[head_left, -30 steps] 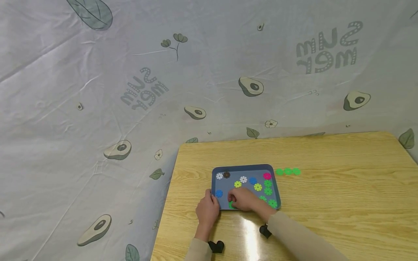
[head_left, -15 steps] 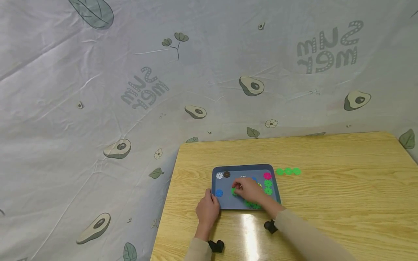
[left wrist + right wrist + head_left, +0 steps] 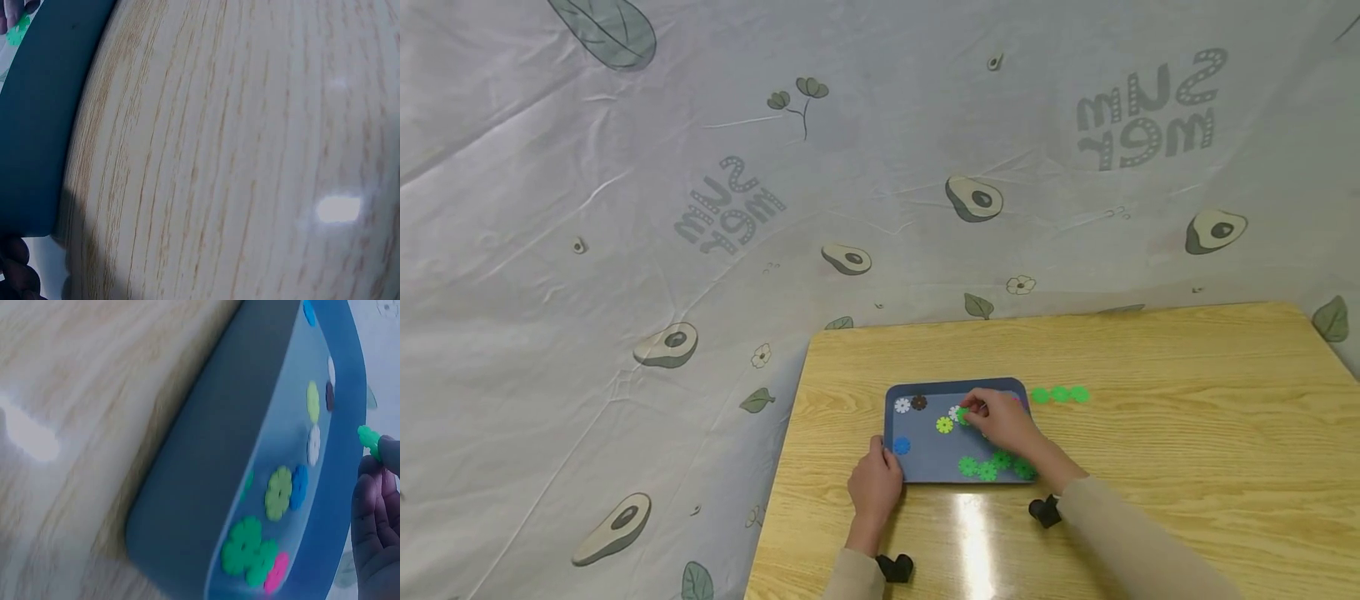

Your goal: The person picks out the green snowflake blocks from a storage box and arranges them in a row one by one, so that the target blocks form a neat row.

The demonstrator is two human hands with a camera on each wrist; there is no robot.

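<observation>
The left hand (image 3: 876,485) grips the left side of a blue-grey tray (image 3: 934,387) near its front corner; in the left wrist view only fingertips show by the tray's corner. Over the tray, the right hand (image 3: 1006,423) pinches a green notched plastic disc (image 3: 370,441) between thumb and fingers. Several green discs (image 3: 987,472) lie along the tray's front right. A yellow disc (image 3: 944,425), a white disc (image 3: 902,405), a brown disc (image 3: 919,402) and a blue disc (image 3: 902,446) lie farther left. A pink disc (image 3: 276,572) is partly hidden by the right hand in the head view.
Right of the tray, three green discs (image 3: 1060,394) stand in a row on the wooden table (image 3: 1187,433). A patterned cloth (image 3: 910,250) hangs behind the table. Black wrist-worn devices sit below each hand.
The right hand lifts a green disc from the tray's front and carries it back and to the right. The left hand stays at the tray's edge.
</observation>
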